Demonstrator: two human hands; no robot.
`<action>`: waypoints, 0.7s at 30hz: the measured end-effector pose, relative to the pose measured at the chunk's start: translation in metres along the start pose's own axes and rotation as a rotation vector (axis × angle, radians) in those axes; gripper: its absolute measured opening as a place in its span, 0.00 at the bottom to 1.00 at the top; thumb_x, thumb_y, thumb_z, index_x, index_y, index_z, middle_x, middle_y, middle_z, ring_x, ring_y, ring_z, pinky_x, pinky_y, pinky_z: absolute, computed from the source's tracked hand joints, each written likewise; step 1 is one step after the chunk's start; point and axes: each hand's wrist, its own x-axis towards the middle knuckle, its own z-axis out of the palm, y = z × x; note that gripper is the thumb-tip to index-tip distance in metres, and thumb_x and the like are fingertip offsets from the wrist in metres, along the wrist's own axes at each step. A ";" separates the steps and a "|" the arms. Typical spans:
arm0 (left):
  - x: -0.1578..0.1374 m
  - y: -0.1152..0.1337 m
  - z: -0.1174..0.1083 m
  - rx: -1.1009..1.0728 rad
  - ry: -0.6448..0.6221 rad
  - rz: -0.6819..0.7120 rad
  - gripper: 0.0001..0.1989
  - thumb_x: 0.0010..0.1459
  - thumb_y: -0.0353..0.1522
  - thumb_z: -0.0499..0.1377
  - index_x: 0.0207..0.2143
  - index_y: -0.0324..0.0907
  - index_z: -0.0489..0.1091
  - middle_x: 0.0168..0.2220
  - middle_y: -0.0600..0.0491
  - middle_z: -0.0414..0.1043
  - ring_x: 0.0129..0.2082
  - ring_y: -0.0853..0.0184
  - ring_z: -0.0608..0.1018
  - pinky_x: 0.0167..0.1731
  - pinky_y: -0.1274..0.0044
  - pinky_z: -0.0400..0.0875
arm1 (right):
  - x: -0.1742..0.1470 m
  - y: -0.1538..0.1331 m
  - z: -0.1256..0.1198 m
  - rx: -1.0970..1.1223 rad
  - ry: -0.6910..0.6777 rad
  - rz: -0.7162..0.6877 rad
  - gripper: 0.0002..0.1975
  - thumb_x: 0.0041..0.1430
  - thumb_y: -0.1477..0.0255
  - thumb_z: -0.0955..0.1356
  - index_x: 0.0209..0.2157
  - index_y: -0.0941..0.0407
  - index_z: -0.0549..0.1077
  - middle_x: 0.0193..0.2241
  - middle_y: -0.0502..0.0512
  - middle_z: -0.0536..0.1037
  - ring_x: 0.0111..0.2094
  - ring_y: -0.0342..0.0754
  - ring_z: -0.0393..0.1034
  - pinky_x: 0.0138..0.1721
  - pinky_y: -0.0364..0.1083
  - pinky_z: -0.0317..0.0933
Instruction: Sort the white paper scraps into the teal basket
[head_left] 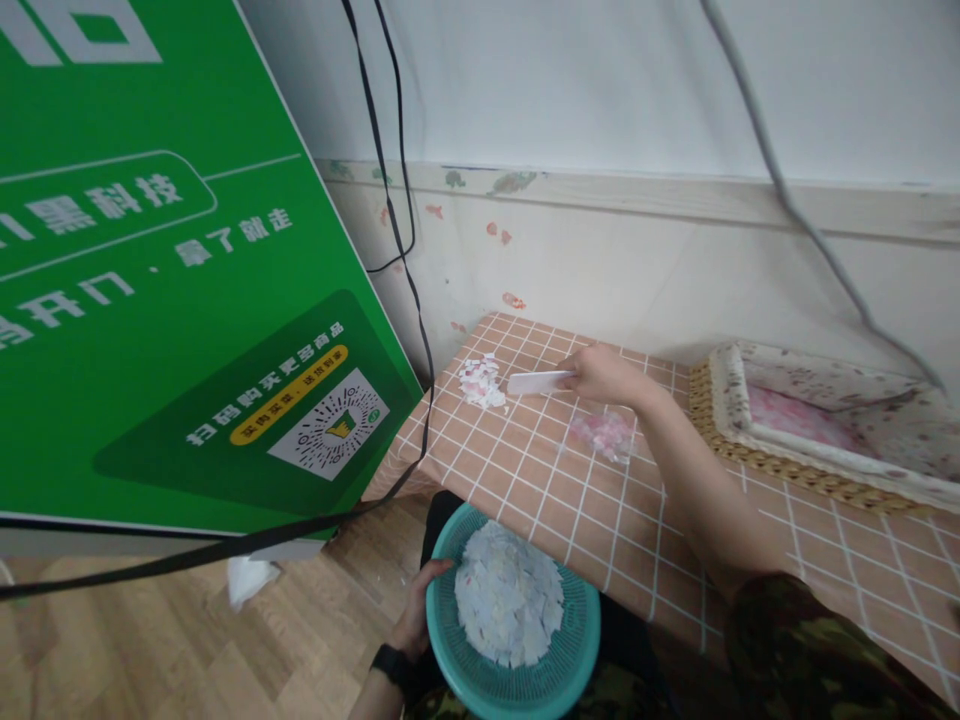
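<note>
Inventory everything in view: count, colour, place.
Gridded table: 1, brown and white, centre
Round plastic basket: 1, teal, below table edge
Thin flat pieces: many, whitish, inside it
Small scraps: many, white-pink, table's left end
Flat strip: 1, white, beside scraps
Clump in clear plastic: 1, pink, table centre
Cloth-lined wicker basket: 1, tan, pink contents, right
Lettered panel: 1, green, left
Cables: several, black or grey, both sides
Wall: 1, whitish, background
Floor: 1, brown, lower left
Loose item: 1, white, on floor
Left hand: 1, dark wristband, gripping teal rim
Right hand: 1, camouflage sleeve, holding strip

tbl (570, 505) w/ scraps (480, 382), bag (602, 436), bskt (731, 410)
</note>
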 end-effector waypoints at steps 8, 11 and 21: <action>0.008 -0.028 0.026 -0.029 -0.175 -0.026 0.17 0.49 0.36 0.59 0.38 0.32 0.75 0.28 0.46 0.80 0.35 0.55 0.79 0.40 0.67 0.68 | -0.023 -0.053 0.007 -0.063 -0.022 -0.021 0.08 0.53 0.73 0.62 0.26 0.58 0.72 0.21 0.56 0.72 0.22 0.43 0.61 0.24 0.44 0.47; 0.015 -0.035 0.026 -0.045 -0.215 -0.015 0.18 0.50 0.36 0.59 0.39 0.31 0.75 0.29 0.45 0.80 0.37 0.55 0.79 0.42 0.67 0.67 | -0.038 -0.068 0.010 -0.007 -0.045 -0.018 0.10 0.55 0.72 0.61 0.26 0.58 0.71 0.22 0.56 0.73 0.22 0.42 0.61 0.24 0.43 0.49; 0.020 -0.041 0.030 -0.096 -0.262 -0.103 0.20 0.49 0.36 0.59 0.43 0.32 0.73 0.32 0.44 0.80 0.39 0.52 0.78 0.42 0.64 0.67 | -0.050 -0.118 0.049 -0.167 0.087 0.280 0.13 0.58 0.72 0.59 0.29 0.59 0.73 0.23 0.61 0.76 0.22 0.46 0.66 0.23 0.45 0.49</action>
